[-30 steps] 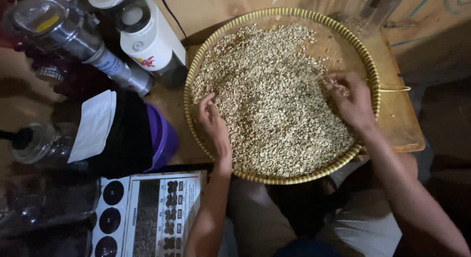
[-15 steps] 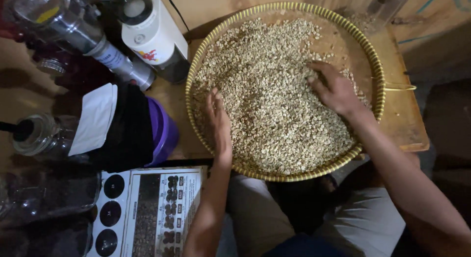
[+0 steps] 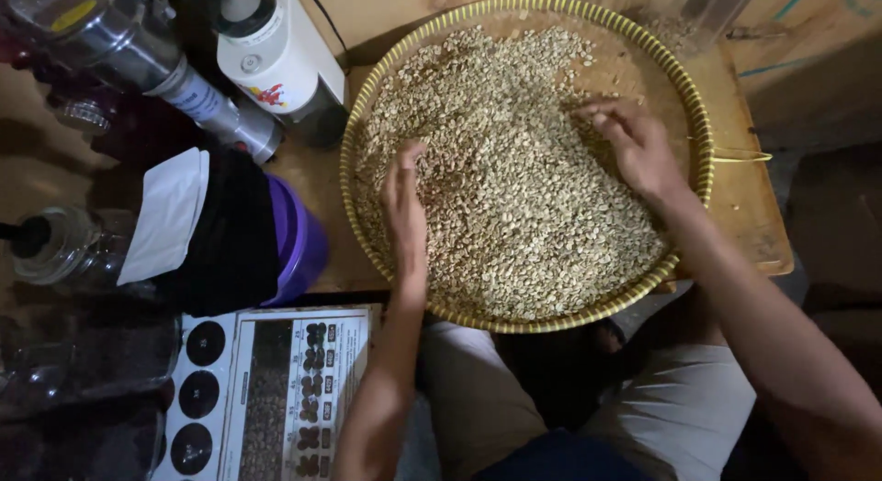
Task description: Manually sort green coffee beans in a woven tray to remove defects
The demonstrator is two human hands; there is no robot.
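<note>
A wide round woven tray with a yellow rim (image 3: 703,159) sits on a wooden table and holds a thick layer of pale green beans (image 3: 514,196). My left hand (image 3: 404,210) lies flat on the beans near the tray's left side, fingers stretched toward the far edge. My right hand (image 3: 634,146) rests on the beans at the upper right with its fingers curled down into them. Whether the right fingers pinch any beans is hidden.
Left of the tray stand a white and black grinder (image 3: 271,63), a steel cylinder (image 3: 197,100), a purple container under black cloth (image 3: 294,242) and a glass jar (image 3: 64,247). A printed chart (image 3: 276,389) lies at the lower left. My knees are below the tray.
My left hand has slid forward over the beans toward the far edge. My right hand moved from the right rim into the pile, then curled its fingers at the upper right.
</note>
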